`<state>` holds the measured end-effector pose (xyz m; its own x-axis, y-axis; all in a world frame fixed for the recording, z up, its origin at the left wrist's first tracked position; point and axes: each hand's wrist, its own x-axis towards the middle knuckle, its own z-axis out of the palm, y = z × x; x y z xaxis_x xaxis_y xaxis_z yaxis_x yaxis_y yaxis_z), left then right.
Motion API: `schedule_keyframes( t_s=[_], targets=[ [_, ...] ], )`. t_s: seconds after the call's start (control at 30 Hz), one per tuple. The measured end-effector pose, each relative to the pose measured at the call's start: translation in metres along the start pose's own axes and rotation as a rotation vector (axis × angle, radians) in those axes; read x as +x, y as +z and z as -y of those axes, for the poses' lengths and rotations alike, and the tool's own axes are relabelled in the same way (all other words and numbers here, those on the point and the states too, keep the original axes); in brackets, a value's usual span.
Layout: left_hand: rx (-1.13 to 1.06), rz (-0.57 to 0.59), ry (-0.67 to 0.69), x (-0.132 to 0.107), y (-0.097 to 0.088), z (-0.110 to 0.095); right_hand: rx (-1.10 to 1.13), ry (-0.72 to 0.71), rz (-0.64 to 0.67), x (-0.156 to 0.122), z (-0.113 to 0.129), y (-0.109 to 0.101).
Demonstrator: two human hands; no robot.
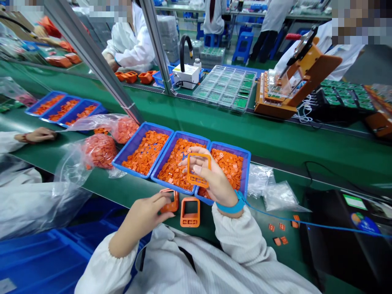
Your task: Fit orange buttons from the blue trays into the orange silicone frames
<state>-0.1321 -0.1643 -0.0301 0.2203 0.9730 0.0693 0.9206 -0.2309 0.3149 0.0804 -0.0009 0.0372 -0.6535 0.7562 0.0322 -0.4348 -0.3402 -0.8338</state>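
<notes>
The right hand (218,179) has its grip closed on a thin orange frame (192,179), up by the blue trays (171,186) of orange bits (173,163). The left hand (148,210) touches an orange case (175,201) with bent fingers, but I cannot tell how tight; a second case (190,219) sits just beside it on the counter (137,190).

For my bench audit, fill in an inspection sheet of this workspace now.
Surface: smooth green tabletop.
Workpieces: three rectangular orange plastic frames; three blue plastic trays holding small orange parts.
Clutter: crumpled clear plastic bags beside the rightmost blue tray; loose orange pieces farther right.
Hands: right hand holds one frame above the trays; left hand has fingers on another, grip unclear; third lies on the tabletop.
Cables: thin blue cord from blue right wristband toward picture's right edge; white wires beside orange clamp fixture.
Surroundings: co-worker's hand at left; clear compartmented plastic tray farther back.
</notes>
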Motion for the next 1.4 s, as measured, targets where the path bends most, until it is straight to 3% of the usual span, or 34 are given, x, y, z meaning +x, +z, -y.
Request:
schedule_keyframes(
  t_s=[0.1,0.23,0.67,0.83,1.4],
  targets=[
    [0.068,0.077,-0.035,-0.015,0.024,0.001,0.008,-0.012,-0.016,0.001,-0.001,0.0],
    [0.078,0.067,-0.07,-0.02,0.039,0.0,-0.025,0.003,-0.008,0.0,-0.001,0.003],
    [0.165,0.047,-0.032,-0.012,0.029,-0.008,-0.022,0.003,0.0,0.0,-0.003,0.004],
    [0.164,0.095,-0.023,-0.009,0.033,-0.011,-0.008,0.004,0.001,0.001,-0.004,0.003],
    [0.158,0.157,-0.116,-0.006,0.035,-0.013,-0.02,0.01,-0.003,-0.001,-0.002,0.004]
  ],
)
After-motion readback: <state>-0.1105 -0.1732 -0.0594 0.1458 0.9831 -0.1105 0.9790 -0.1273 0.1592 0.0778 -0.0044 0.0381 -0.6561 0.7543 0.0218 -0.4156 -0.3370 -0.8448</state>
